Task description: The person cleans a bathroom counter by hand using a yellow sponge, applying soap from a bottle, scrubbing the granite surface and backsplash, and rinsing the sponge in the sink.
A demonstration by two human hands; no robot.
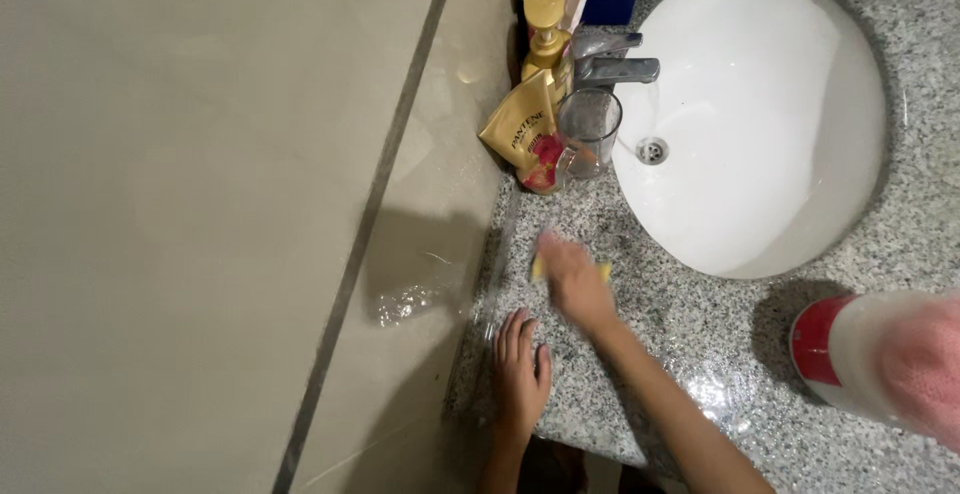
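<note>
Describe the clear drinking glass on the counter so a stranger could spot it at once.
Start at the round white sink set in the speckled granite counter. At its rim stands the chrome tap; the clear glass stands right beside the tap. It is see-through, unlike the gold sachet and yellow pump bottle next to it.

The right hand [572,279] presses flat on a yellow sponge [603,271] on the speckled granite counter [690,344], just beside the rim of the white oval sink [770,124]. The left hand [521,369] lies flat near the counter's edge, fingers spread, touching nothing else. Beside the sink's chrome faucet [615,66] stand a clear drinking glass [588,132], a gold sachet [523,124] and a yellow pump bottle [545,29]. A white bottle with a red band [860,354] is well apart from the sink's drain [651,150].
</note>
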